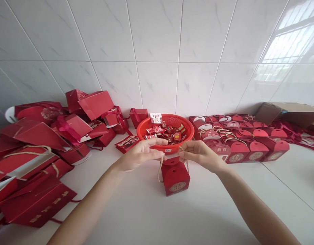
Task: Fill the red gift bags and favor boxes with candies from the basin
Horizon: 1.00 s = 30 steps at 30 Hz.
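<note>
A small red box (177, 178) with a gold round emblem stands upright on the white surface, its top flaps up. A beige twisted cord (160, 168) hangs at its sides. My left hand (140, 154) pinches one end of the cord above the box's left side. On the other side, my right hand (201, 154) pinches the cord's other part between thumb and fingers. The hands are apart, just in front of a red plastic basket (191, 129) that holds wrapped sweets (177, 136) and a white tag.
Red boxes and bags (39, 132) lie heaped on the left. Rows of red boxes with cords (256, 151) stand on the right, with a cardboard box (289, 114) behind them. A flat red packet (126, 144) lies left of the basket. A tiled wall (157, 85) rises behind.
</note>
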{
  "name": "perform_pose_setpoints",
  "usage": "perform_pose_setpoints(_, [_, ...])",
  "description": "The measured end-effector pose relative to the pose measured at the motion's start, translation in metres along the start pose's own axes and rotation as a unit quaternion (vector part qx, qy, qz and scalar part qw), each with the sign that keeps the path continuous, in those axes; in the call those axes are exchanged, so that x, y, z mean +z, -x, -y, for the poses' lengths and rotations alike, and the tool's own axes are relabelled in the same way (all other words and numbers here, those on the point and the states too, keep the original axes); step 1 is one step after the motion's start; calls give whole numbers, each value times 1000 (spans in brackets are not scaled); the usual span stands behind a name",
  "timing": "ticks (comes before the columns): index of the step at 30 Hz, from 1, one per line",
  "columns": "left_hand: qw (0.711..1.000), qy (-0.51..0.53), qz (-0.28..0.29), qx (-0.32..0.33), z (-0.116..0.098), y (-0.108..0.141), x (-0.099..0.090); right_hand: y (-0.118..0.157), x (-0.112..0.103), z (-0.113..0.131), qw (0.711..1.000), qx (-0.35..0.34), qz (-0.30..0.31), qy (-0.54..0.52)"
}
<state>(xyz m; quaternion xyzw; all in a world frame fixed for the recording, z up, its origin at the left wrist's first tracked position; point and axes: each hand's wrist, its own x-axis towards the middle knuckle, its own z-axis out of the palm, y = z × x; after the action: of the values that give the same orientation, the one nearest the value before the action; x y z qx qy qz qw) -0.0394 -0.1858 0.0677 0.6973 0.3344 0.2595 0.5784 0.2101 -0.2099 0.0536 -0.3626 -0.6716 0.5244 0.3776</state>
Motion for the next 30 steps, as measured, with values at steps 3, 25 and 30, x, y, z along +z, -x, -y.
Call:
perform_pose_setpoints(3, [997,55,22,43,-12,5,9,1,0,4,1000,1,-1,25])
perform_pose_setpoints(25, [984,-93,-41,149,-11,11,51,20,18,-4,976,-91,-195,27])
perform_pose_setpoints(30, [985,-98,57,127,19,-2,46,66,-19,11,963,-95,-253,6])
